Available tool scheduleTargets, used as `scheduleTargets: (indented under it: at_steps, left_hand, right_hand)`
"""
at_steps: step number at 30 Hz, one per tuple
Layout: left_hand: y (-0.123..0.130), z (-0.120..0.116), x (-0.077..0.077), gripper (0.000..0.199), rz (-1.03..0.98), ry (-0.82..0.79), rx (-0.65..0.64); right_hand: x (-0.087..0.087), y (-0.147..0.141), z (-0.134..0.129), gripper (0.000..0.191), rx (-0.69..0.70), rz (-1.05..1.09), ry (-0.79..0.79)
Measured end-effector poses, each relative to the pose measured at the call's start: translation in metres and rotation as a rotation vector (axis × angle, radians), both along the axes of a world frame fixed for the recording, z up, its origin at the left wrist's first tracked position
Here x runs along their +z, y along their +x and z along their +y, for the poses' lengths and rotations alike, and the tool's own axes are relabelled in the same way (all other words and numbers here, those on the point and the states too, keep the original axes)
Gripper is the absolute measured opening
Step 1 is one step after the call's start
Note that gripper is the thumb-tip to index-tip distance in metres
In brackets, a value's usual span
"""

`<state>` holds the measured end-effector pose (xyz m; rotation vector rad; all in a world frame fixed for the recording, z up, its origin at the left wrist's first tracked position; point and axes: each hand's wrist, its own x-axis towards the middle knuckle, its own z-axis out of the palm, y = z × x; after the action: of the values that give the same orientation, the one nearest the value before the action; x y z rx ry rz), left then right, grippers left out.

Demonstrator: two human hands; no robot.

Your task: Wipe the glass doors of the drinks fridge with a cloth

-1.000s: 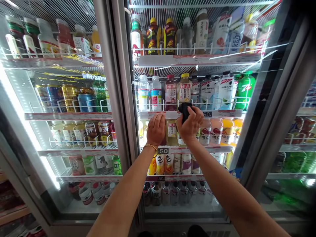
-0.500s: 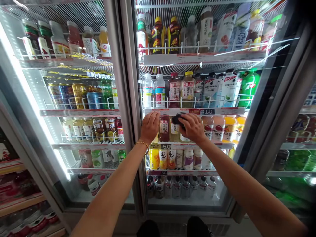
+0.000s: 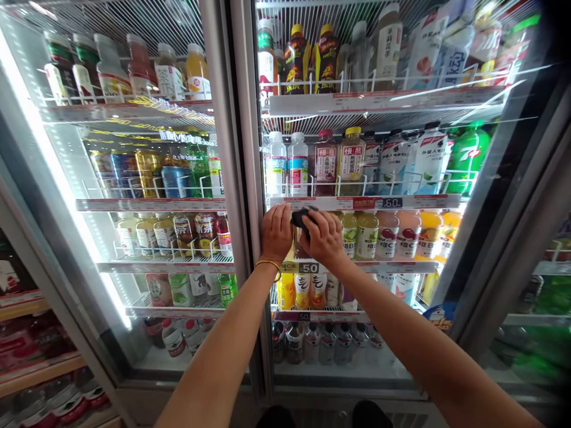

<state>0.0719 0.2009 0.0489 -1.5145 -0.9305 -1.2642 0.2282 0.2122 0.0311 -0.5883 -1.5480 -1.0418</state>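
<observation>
My left hand [image 3: 276, 233], with a gold bangle [image 3: 269, 264] at its wrist, is at the left end of a shelf's price strip [image 3: 325, 203]. Its fingers are curled and pressed together, and their tips are hidden against the strip. Just right of it, my right hand [image 3: 325, 236] is closed around a small black object [image 3: 303, 220] whose kind I cannot make out. That object lies close under the strip, nearly touching my left hand. Behind both hands stand bottles, partly covered. Above the strip are a dark red bottle [image 3: 325, 163] and a yellow-capped bottle [image 3: 351, 160].
A metal door frame [image 3: 247, 178] runs upright left of my hands. Beyond it are more drink shelves behind reflecting glass. Pale green bottles [image 3: 367, 233] and orange drinks stand right of my hands. A digital price tag [image 3: 309, 268] sits on the shelf edge below.
My right hand has moved left along the price strip with the black object, closing in on my left hand. The left hand stays at the strip's left end. The view has shifted slightly.
</observation>
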Motion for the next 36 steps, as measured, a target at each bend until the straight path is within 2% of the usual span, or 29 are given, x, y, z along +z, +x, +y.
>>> scheduleTargets:
  at_steps: [3,5,7,9,12,14,17,19,21,23,25,27,28,30,33,36]
  left_hand:
    - [0.0,-0.001,0.0,0.039,-0.017,-0.058,-0.041]
    - [0.0,-0.001,0.0,0.04,-0.022,-0.079,-0.065]
    - [0.0,-0.001,0.0,0.04,-0.019,-0.068,-0.07]
    - [0.0,-0.001,0.0,0.039,-0.007,-0.03,-0.063]
    - [0.0,0.0,0.0,0.038,0.001,0.003,-0.058]
    - [0.0,0.0,-0.001,0.039,-0.01,-0.014,-0.07]
    - [0.0,0.0,-0.001,0.039,-0.015,-0.015,-0.066]
    - [0.0,0.0,0.001,0.038,-0.006,0.02,-0.035]
    - [0.001,-0.002,0.002,0.037,0.01,0.023,-0.011]
    - [0.002,-0.009,0.004,0.039,0.037,-0.035,-0.001]
    - [0.003,-0.019,0.007,0.042,0.071,-0.122,0.01]
    - [0.002,-0.032,0.01,0.045,0.121,-0.192,0.033]
    - [0.0,-0.038,0.013,0.045,0.147,-0.214,0.051]
    - [-0.008,-0.048,0.018,0.045,0.187,-0.221,0.1]
    - [-0.025,-0.051,0.025,0.042,0.243,-0.175,0.151]
    - [-0.039,-0.045,0.026,0.038,0.28,-0.121,0.115]
  right_hand:
    - [-0.017,0.035,0.0,0.034,-0.034,-0.302,0.021]
    - [-0.014,0.057,0.0,0.034,-0.024,-0.378,0.055]
    - [0.002,0.07,0.001,0.035,-0.029,-0.241,0.072]
    - [0.025,0.066,0.002,0.033,-0.059,0.068,0.054]
    - [0.055,0.034,0.003,0.036,-0.094,0.473,0.037]
    - [0.06,0.006,0.004,0.038,-0.094,0.522,0.049]
    - [0.043,-0.025,0.002,0.039,-0.067,0.388,0.057]
    - [0.024,-0.029,0.001,0.038,-0.051,0.244,0.051]
    - [0.008,-0.018,0.0,0.037,-0.043,0.079,0.017]
    - [0.0,0.006,0.0,0.035,-0.04,-0.119,-0.032]
    - [0.003,0.033,0.0,0.034,-0.034,-0.326,-0.045]
    - [0.016,0.052,0.001,0.034,-0.026,-0.365,-0.004]
    - [0.025,0.055,0.001,0.035,-0.027,-0.304,0.009]
    - [0.043,0.048,0.001,0.035,-0.032,-0.045,0.005]
    - [0.061,0.01,0.001,0.037,-0.023,0.357,-0.02]
    - [0.06,-0.034,-0.001,0.038,-0.008,0.409,-0.021]
